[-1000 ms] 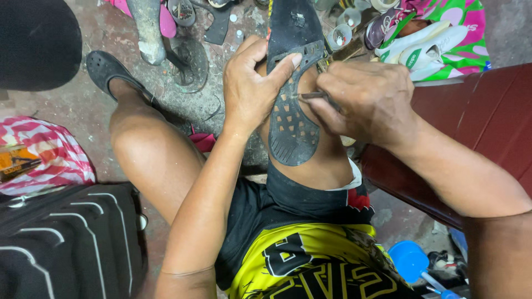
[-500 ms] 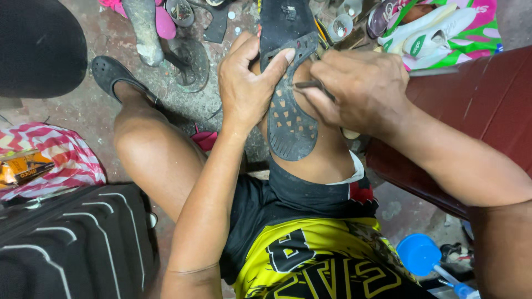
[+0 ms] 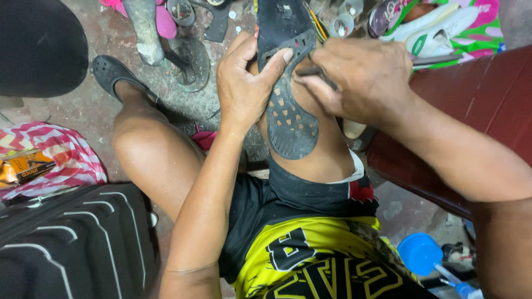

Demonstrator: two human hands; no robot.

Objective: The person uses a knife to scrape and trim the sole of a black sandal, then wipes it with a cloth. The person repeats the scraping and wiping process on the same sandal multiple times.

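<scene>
Our left hand is curled tight on the black rubber shoe sole with cut-out holes, thumb pressed across its upper face, the sole lying along our right knee just past the picture's centre toward one o'clock; our right hand is closed round a thin dark metal tool whose tip meets the sole at the thumb. At five o'clock a round blue plastic tub sits on the floor, its contents too unclear to tell. A black clog covers our foot at ten o'clock, a black ribbed case fills eight o'clock, and white shoes lie at one o'clock.
</scene>
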